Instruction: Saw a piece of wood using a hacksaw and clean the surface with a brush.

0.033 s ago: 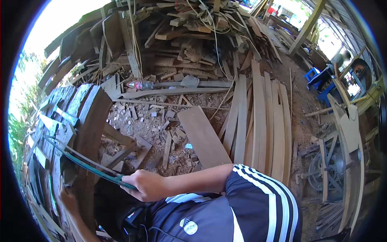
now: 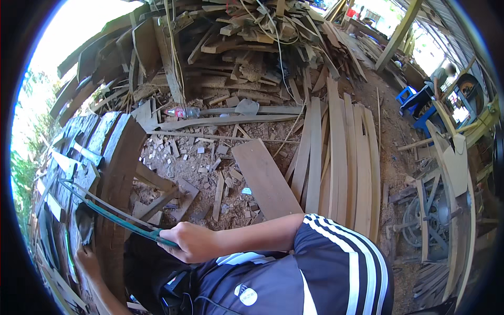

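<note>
My right hand [image 2: 185, 241] is closed around the near end of a green bow saw [image 2: 121, 220]. The saw slants away to the left, with a thin strip running beside its green bar, and its far end reaches over the thick timber workbench [image 2: 116, 163]. On the bench, my left hand [image 2: 88, 262] has its fingers bent against the near end of a dark, worn piece [image 2: 84, 223]. Whether it is wood cannot be told. A pale-bladed tool [image 2: 65, 161] and a hammer-like tool [image 2: 88, 153] lie farther up the bench.
A wide plank [image 2: 265, 178] and several long boards [image 2: 338, 157] lie right of the bench. Offcuts and a plastic bottle [image 2: 181, 112] litter the ground. A tall wood pile [image 2: 236, 52] stands behind. At far right, another person [image 2: 438, 79] is near a blue stool [image 2: 405, 96].
The saw's far end has shifted slightly right and nearer. More of the dark piece beside my left hand shows. The person at far right leans more into view.
</note>
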`<state>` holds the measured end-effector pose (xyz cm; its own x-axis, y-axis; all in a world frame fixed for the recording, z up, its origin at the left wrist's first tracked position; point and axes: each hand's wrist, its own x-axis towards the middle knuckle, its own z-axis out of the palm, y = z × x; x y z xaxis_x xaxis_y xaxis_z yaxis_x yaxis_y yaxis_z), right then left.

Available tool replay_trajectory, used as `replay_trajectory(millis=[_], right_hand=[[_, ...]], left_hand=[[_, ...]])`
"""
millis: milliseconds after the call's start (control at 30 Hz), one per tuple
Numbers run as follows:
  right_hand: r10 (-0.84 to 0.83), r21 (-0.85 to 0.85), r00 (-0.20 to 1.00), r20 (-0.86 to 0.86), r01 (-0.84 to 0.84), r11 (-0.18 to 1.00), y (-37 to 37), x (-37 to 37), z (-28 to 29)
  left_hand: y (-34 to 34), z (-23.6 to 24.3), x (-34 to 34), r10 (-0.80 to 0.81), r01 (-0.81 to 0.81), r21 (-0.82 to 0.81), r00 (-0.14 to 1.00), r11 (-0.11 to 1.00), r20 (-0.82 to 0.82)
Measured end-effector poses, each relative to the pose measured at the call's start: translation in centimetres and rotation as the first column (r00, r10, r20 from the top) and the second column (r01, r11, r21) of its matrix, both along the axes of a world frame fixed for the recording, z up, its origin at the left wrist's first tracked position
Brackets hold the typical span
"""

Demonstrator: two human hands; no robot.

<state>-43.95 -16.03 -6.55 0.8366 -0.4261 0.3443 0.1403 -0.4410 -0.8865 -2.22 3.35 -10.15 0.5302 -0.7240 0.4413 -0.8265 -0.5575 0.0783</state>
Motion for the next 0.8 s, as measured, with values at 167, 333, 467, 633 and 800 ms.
replay_trajectory(millis=[167, 333, 467, 633, 800], right_hand=[[0.007, -0.037, 1.000, 0.026, -0.006, 0.999, 0.1, 0.3, -0.7], [0.003, -0.057, 1.000, 0.031, -0.001, 0.998, 0.0, 0.2, -0.6], [0.014, -0.049, 1.000, 0.013, -0.014, 0.999, 0.2, 0.3, -0.5], [0.032, -0.054, 0.999, 0.028, -0.030, 0.998, 0.3, 0.3, -0.6], [0.009, -0.070, 1.000, -0.006, -0.010, 0.997, -0.1, -0.3, -0.6]], left_hand=[[-1.9, -0.4, -1.9, -0.063, 0.065, -0.190, 0.998, 0.980, 0.017], [-2.1, 1.4, -2.2, -0.167, 0.143, -0.291, 0.984, 0.946, -0.059], [-0.5, 1.3, 2.6, -0.031, -0.009, -0.249, 0.988, 0.969, -0.153], [0.7, -1.7, 5.3, 0.022, 0.070, -0.388, 0.973, 0.919, 0.228], [-4.2, 1.6, -3.9, -0.066, 0.071, -0.209, 0.997, 0.975, 0.028]])
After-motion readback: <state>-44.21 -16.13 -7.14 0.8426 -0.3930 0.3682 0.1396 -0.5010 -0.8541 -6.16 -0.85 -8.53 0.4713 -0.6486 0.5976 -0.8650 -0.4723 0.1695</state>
